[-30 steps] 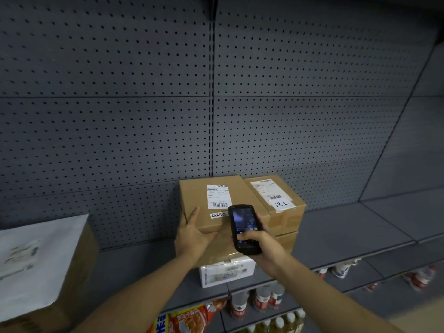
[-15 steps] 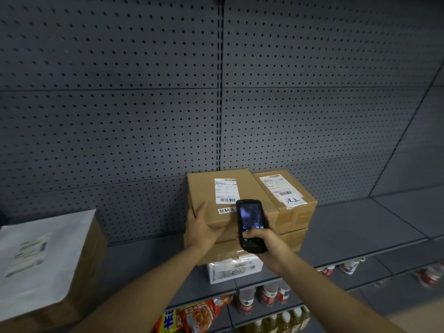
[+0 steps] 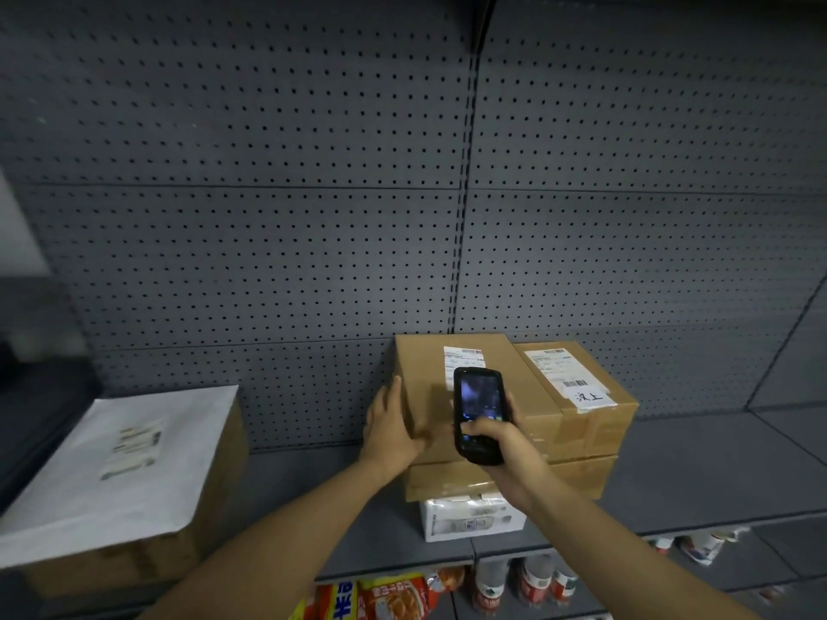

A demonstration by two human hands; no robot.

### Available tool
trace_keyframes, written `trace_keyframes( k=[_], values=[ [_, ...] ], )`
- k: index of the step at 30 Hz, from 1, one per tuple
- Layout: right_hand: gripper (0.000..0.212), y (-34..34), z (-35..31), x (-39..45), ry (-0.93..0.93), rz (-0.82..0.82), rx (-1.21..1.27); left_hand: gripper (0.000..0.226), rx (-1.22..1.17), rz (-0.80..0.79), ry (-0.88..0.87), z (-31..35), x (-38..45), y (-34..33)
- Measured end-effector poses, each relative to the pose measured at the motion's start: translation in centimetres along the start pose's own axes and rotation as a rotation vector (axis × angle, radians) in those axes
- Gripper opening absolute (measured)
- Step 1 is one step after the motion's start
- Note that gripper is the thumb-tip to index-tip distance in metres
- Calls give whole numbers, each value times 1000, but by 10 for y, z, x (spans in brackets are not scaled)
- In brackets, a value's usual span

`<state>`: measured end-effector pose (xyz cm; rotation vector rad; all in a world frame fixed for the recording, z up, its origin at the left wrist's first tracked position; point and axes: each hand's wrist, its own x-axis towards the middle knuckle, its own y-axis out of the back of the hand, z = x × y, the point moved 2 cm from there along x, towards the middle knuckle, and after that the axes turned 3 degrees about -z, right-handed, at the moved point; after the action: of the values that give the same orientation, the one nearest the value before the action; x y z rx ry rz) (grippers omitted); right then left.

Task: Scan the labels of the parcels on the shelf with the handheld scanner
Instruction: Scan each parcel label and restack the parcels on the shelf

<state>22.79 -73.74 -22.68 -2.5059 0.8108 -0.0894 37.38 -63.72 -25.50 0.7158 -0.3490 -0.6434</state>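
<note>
My right hand [image 3: 501, 445] grips the handheld scanner [image 3: 478, 420] over the cardboard parcel's [image 3: 429, 373] label [image 3: 463, 358]; my left hand [image 3: 391, 429] presses flat, fingers straight, against its side.

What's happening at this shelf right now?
A person is scanning parcels. The right hand grips a black handheld scanner held over the label of the top left cardboard box, while the left hand rests against that box's left side. A second labelled box sits beside it on the grey shelf.
</note>
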Motion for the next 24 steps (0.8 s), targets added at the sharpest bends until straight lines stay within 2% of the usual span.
trace_keyframes(
  k=[8,11,13,18,24],
  values=[
    [60,-105,44,15,-49,-119,40,109,42,47,-32,-64,-15,91],
    [62,-147,69,19,-71,-147,9,105,87,63,-10,-105,-20,136],
    [65,-176,88,22,-93,-151,-14,100,134,75,19,-136,-26,166],
    [57,-247,150,31,-131,-154,-61,89,213,68,147,-221,-43,237],
    [70,-310,221,33,-214,-150,-92,78,266,42,313,-308,-69,288]
  ],
)
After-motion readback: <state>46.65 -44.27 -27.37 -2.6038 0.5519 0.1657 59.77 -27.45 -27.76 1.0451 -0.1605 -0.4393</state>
